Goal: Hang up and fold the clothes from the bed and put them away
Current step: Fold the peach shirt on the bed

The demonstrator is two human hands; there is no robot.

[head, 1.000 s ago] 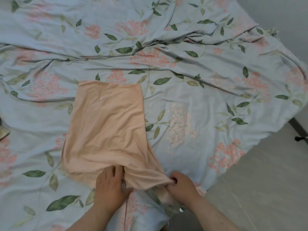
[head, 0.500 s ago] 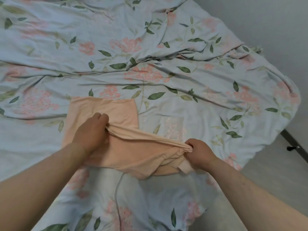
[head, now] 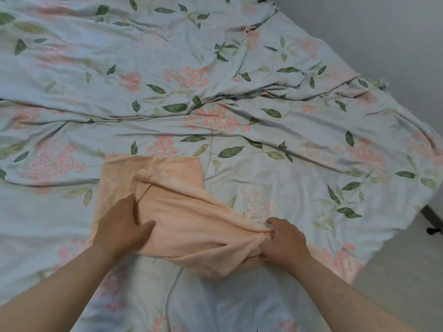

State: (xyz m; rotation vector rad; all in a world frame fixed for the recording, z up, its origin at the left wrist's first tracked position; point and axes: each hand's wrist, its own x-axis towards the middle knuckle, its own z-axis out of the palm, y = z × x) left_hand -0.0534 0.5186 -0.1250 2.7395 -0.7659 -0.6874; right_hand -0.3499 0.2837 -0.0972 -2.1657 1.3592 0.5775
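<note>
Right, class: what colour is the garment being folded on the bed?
The garment is plain peach-pink with no pattern. It shows best in the head view.

Your garment [head: 182, 221] lies on the bedspread [head: 239, 68], near you and a little left of the middle. Its far part lies flat, and its near part is drawn up over that and pulled out to the right. Your left hand [head: 119, 231] rests on the garment's left side. Your right hand [head: 285, 240] grips the bunched right end, well apart from the left hand. Behind the garment, creases run across the bedspread from left to right. The floor [head: 395, 283] lies right of the bedspread's near edge, and the wall [head: 383, 25] stands beyond its far right edge.
</note>
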